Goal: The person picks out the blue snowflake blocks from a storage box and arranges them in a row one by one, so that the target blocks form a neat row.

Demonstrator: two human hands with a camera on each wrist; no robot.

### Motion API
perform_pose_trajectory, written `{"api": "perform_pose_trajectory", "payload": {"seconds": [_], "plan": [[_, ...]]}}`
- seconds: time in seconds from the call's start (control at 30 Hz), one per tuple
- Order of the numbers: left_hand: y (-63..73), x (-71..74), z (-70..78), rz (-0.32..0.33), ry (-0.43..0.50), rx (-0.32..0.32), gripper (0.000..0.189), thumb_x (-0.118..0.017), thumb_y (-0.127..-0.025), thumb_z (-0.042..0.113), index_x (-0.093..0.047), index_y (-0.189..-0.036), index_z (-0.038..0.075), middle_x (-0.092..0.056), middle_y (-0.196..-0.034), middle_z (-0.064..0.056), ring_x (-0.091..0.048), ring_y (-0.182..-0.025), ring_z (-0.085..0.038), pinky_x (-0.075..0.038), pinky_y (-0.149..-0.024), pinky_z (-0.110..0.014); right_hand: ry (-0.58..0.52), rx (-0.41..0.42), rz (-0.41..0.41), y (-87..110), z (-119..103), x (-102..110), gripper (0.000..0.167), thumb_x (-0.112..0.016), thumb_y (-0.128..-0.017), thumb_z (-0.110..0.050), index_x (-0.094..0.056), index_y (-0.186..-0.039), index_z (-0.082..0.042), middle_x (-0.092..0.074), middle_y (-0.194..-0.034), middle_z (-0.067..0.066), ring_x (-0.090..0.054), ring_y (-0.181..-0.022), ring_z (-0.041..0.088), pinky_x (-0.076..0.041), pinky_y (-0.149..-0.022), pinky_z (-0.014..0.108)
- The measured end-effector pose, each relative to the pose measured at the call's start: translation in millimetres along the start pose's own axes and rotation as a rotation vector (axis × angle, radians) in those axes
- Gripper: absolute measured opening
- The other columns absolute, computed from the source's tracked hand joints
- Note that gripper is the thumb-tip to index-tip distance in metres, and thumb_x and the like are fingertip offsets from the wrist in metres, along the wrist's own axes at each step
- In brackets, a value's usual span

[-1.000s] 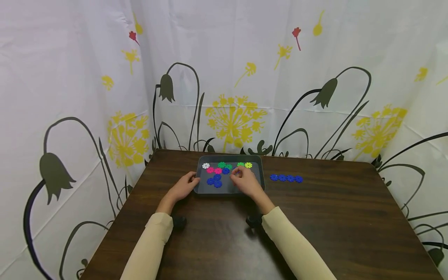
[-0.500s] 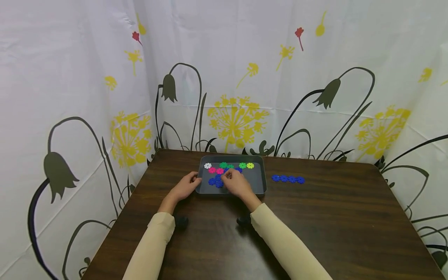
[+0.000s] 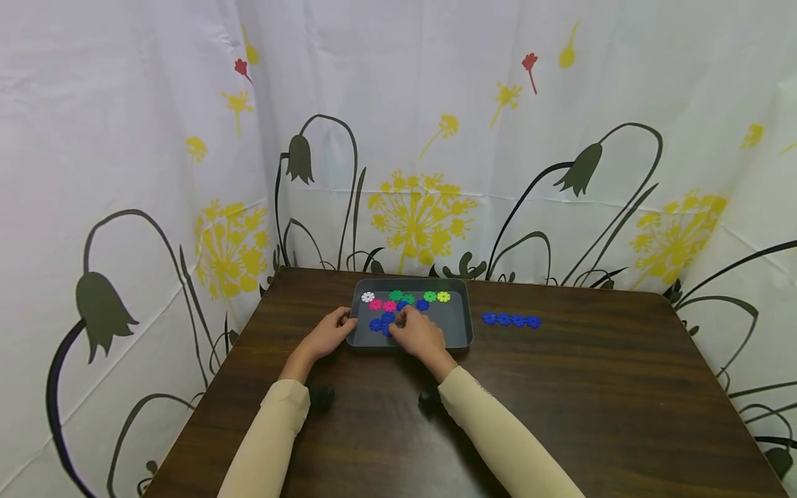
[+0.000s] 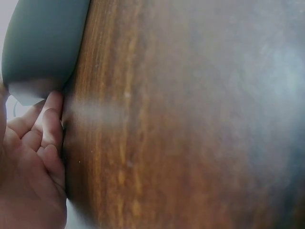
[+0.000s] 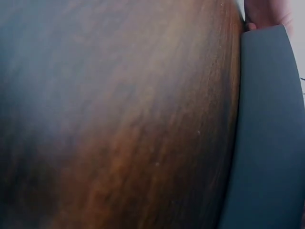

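A shallow grey tray (image 3: 457,326) lies on the table with several small notched plastic discs in it. My left hand (image 3: 326,335) grips its left side; in the left wrist view curled fingers (image 4: 52,125) meet the underside of the tray's corner. Over the tray, my right hand (image 3: 420,339) pinches at a blue disc (image 3: 387,331) in a small blue cluster, and its fingertips partly hide it. Another blue disc (image 3: 376,324) sits beside it. Behind are pink discs (image 3: 376,304), a white disc (image 3: 368,297), green discs (image 3: 396,295) and a yellow disc (image 3: 443,297).
Right of the tray, a row of several blue discs (image 3: 511,320) lies on the dark wooden table (image 3: 598,387). A patterned curtain (image 3: 486,90) hangs behind the table and along its sides.
My right hand has moved left and toward me, from the blue disc at the tray's middle right to the blue cluster. The left hand stays at the tray's left side.
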State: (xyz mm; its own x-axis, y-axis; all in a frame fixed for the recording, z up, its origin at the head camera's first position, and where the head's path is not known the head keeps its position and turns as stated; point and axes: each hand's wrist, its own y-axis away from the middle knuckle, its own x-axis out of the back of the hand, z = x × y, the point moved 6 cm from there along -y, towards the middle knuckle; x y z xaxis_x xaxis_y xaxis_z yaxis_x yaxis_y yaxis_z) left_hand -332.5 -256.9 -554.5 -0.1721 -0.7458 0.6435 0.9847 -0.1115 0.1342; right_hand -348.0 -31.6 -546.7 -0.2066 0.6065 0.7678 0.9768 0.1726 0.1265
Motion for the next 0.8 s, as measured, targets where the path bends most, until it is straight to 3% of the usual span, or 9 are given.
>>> {"api": "perform_pose_trajectory", "payload": {"seconds": [0.17,0.43,0.8], "plan": [[0.3,-1.4,0.2,-0.007,0.002,-0.008,0.052,-0.052,-0.114,0.03,-0.047,-0.153,-0.004,-0.056,-0.115,-0.015,-0.054,-0.107,-0.028,-0.043,-0.094,-0.044,0.016,-0.014,-0.003,0.1,1.1,-1.8,0.037,-0.078,-0.096,-0.052,-0.069,-0.116,-0.022,-0.075,-0.114,0.003,-0.071,-0.105,0.029,-0.052,-0.095,0.057],[-2.3,0.6,-1.8,0.002,-0.011,-0.006,0.05,-0.052,-0.114,0.03,-0.049,-0.15,-0.004,-0.055,-0.113,-0.014,-0.054,-0.107,-0.029,-0.042,-0.094,-0.044,0.024,-0.009,-0.017,-3.6,-1.3,-2.3,0.042,-0.081,-0.093,-0.055,-0.068,-0.115,-0.021,-0.074,-0.111,0.002,-0.069,-0.103,0.028,-0.051,-0.096,0.056],[-0.6,0.0,0.4,0.006,-0.009,-0.02,0.05,-0.053,-0.114,0.028,-0.049,-0.15,-0.006,-0.056,-0.114,-0.014,-0.054,-0.109,-0.029,-0.042,-0.098,-0.044,0.048,-0.02,-0.018,-3.1,-1.1,-5.0,0.028,-0.081,-0.095,-0.045,-0.069,-0.109,-0.024,-0.074,-0.111,0.002,-0.068,-0.1,0.029,-0.052,-0.093,0.055]]}}
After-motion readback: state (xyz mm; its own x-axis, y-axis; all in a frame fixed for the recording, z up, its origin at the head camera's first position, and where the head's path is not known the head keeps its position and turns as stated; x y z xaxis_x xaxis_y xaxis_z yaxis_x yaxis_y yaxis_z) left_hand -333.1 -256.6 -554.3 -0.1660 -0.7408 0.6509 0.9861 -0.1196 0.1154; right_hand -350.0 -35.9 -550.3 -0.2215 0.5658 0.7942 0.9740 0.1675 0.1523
